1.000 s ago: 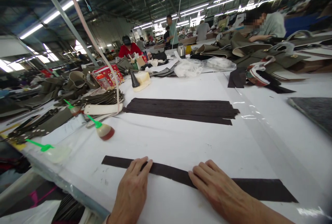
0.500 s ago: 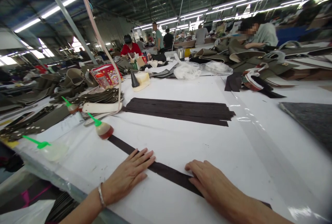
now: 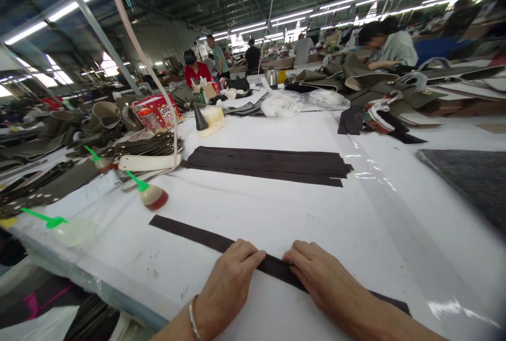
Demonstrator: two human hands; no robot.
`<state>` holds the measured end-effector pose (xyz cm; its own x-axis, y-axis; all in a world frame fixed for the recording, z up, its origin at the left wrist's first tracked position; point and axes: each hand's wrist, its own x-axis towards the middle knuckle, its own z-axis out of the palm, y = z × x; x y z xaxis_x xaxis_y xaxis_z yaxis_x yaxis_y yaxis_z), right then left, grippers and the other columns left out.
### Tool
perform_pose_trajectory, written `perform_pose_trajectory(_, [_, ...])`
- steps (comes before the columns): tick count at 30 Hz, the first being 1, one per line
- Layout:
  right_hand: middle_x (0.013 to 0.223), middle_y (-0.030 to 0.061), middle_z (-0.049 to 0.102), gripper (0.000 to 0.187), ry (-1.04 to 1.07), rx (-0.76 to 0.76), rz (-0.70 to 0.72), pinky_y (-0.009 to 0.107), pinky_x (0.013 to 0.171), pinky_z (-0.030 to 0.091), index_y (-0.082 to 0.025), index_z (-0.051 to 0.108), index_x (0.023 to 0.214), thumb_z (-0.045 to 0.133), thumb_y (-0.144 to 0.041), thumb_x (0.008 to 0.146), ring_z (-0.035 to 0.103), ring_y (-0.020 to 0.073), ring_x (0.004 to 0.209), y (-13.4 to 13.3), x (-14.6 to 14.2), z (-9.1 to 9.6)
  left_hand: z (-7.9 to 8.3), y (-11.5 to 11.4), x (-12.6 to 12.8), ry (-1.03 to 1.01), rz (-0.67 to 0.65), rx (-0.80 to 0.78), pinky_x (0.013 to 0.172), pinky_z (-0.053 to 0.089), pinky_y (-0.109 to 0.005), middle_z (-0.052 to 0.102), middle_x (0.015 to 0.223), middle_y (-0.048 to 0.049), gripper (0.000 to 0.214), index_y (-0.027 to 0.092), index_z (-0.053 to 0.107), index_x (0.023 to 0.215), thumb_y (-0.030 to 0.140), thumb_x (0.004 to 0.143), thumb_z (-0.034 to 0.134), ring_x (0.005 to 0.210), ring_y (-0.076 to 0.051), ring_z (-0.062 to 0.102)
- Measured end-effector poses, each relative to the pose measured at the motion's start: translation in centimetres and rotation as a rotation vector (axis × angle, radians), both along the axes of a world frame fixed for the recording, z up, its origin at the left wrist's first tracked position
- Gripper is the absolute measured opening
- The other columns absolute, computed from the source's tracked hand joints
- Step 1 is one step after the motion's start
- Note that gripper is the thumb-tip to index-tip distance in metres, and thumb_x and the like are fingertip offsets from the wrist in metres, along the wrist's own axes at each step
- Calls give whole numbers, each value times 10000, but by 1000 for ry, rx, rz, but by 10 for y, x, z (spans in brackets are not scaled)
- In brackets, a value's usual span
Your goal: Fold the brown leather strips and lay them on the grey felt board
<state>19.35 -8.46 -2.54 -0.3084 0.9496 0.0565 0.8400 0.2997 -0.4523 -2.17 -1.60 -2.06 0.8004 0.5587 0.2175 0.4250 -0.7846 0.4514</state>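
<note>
Left hand (image 3: pixel 229 284) and right hand (image 3: pixel 328 283) lie flat, pressing a long dark-brown leather strip (image 3: pixel 190 232) that runs toward 10 o'clock across the white-sheeted surface (image 3: pixel 276 214); uneven pressure could skew it.

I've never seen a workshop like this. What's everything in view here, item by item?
white-covered table: one, white, filling the foreground
dark brown strip: one, dark brown, on the table under both hands
stacked strips: several, dark brown, on the table beyond the hands
squeeze bottles: three, green nozzles, on the table's left side
cream strip: one, cream, left of the stacked strips
printed box: one, mainly red, beyond the cream strip
plastic bags: two, whitish, farther along the table
handbags: several, olive, upper right
felt mat: one, grey, right edge
co-worker: one, red top, far end of the table
bracelet: one, silver, on the left wrist
left hand: one, on the strip
right hand: one, on the strip
</note>
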Motion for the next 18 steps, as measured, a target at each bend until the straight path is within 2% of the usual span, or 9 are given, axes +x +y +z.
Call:
perform_pose_trajectory(3, [880, 30, 539, 247, -5, 61, 37, 351, 729, 426, -178, 597, 983, 497, 19, 874, 497, 208, 793, -3, 6, -5, 1, 4, -4, 38, -20, 10, 810, 526, -378, 597, 961, -58, 368, 205, 542, 1241, 71, 937, 382, 892, -205, 521])
perform_pose_trajectory(10, [904, 42, 533, 225, -120, 154, 156, 357, 739, 416, -154, 565, 1046, 512, -7, 884, 484, 205, 784, -8, 12, -3, 7, 5, -3, 93, -64, 35, 815, 518, -384, 600, 973, -65, 426, 194, 522, 1276, 39, 917, 352, 888, -215, 505])
perform_pose_trajectory(18, [903, 50, 528, 262, -180, 320, 179, 375, 766, 384, -141, 547, 1050, 482, 11, 847, 476, 214, 795, -9, 12, -6, -2, 7, -5, 104, -78, 82, 802, 515, -401, 592, 963, -77, 444, 196, 507, 1305, 51, 914, 353, 879, -227, 501])
